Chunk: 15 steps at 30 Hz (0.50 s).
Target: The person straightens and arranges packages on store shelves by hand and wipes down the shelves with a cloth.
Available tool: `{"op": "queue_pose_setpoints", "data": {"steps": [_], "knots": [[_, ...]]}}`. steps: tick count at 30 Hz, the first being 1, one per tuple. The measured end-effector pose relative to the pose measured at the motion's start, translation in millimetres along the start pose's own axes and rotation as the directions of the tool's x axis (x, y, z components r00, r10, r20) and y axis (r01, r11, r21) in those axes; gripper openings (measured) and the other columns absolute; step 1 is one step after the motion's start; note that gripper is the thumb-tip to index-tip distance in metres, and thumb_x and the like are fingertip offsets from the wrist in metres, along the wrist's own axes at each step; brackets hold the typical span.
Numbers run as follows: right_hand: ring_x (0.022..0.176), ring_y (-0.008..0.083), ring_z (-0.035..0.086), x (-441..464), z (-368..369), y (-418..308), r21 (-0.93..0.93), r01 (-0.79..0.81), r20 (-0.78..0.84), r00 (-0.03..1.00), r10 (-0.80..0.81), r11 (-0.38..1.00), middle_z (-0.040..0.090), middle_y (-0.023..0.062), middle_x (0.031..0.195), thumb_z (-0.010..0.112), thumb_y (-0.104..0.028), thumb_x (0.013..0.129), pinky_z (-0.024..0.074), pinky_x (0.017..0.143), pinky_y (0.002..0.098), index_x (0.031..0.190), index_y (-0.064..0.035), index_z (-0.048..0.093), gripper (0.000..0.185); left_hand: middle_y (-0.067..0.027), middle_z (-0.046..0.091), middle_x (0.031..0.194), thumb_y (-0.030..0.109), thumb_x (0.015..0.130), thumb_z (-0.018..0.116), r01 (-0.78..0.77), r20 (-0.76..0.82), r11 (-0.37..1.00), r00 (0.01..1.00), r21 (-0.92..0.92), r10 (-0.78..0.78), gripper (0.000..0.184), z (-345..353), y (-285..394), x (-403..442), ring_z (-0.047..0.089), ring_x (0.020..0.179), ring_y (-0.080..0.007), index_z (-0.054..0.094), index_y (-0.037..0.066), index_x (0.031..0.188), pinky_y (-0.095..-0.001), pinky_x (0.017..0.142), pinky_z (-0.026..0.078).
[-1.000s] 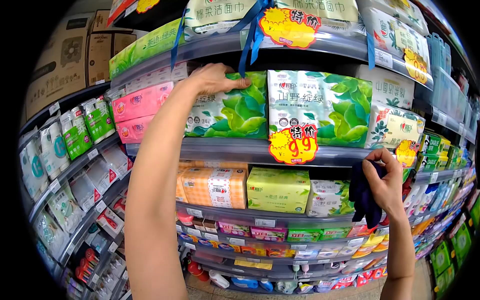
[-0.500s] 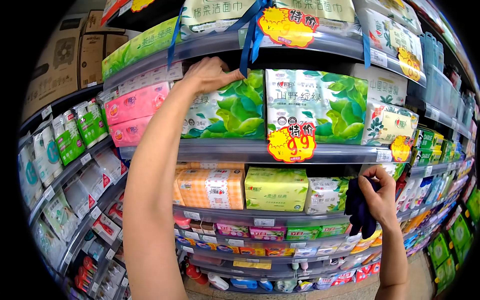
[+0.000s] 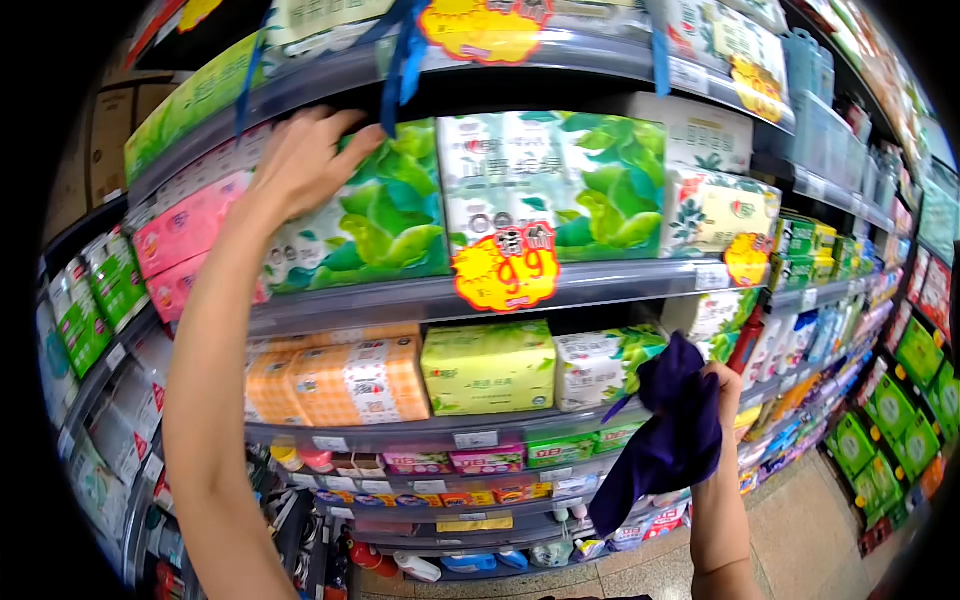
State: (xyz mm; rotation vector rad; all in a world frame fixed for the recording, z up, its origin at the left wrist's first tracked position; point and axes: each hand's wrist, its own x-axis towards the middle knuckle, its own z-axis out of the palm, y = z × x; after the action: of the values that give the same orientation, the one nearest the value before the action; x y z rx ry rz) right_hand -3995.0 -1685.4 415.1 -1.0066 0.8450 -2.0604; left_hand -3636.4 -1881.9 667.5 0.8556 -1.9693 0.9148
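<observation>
My left hand (image 3: 308, 165) is at the top left of a green-and-white tissue pack (image 3: 385, 215) on the upper shelf. Its thumb and fingers are spread, slightly blurred; whether they touch the pack I cannot tell. A second pack with the same leaf print (image 3: 555, 185) stands beside it on the right. Lower right, my right hand (image 3: 722, 395) is closed around a dark purple cloth (image 3: 668, 430), which hangs down in front of the lower shelf. Behind the cloth, a small leaf-print tissue pack (image 3: 600, 370) is partly covered.
A yellow price sign (image 3: 505, 268) hangs on the shelf edge (image 3: 620, 280). Blue ribbons (image 3: 403, 65) dangle from above near my left hand. Below stand an orange checked pack (image 3: 360, 380) and a light green pack (image 3: 488, 368). Pink packs (image 3: 195, 225) sit at left.
The view has shifted, so the shelves appear further left. My left hand's fingers have spread and lifted somewhat. The bunched purple cloth in my right hand has swung out and now hangs longer.
</observation>
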Motion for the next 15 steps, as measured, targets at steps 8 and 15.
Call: {"op": "queue_pose_setpoints", "data": {"steps": [8, 15], "knots": [[0.074, 0.0111, 0.057, 67.7, -13.3, -50.1, -0.479, 0.545, -0.363, 0.591, -0.721, 0.688, 0.058, 0.0062, 0.092, 0.058, -0.009, 0.086, 0.0485, 0.066, 0.0232, 0.105, -0.002, 0.055, 0.02, -0.0204, 0.053, 0.107, 0.012, 0.071, 0.058, -0.239, -0.251, 0.97, 0.938, 0.035, 0.24, 0.036, -18.2, 31.6, -129.2, 0.052, 0.099, -0.0374, 0.058, 0.0, 0.105, -0.0449, 0.085, 0.042], [0.096, 0.0321, 0.051, 62.9, 60.7, 1.5, -0.897, 0.442, 0.215, 0.462, -0.861, 0.013, 0.054, 0.0159, 0.101, 0.06, 0.004, 0.073, 0.0412, 0.086, 0.0394, 0.101, -0.0024, 0.061, 0.028, -0.0204, 0.052, 0.103, 0.013, 0.061, 0.063, -0.23, 0.028, 0.969, 0.972, -0.09, 0.233, 0.036, -30.1, 80.1, -264.7, 0.052, 0.096, -0.0398, 0.061, 0.0, 0.095, -0.0488, 0.082, 0.043]]}}
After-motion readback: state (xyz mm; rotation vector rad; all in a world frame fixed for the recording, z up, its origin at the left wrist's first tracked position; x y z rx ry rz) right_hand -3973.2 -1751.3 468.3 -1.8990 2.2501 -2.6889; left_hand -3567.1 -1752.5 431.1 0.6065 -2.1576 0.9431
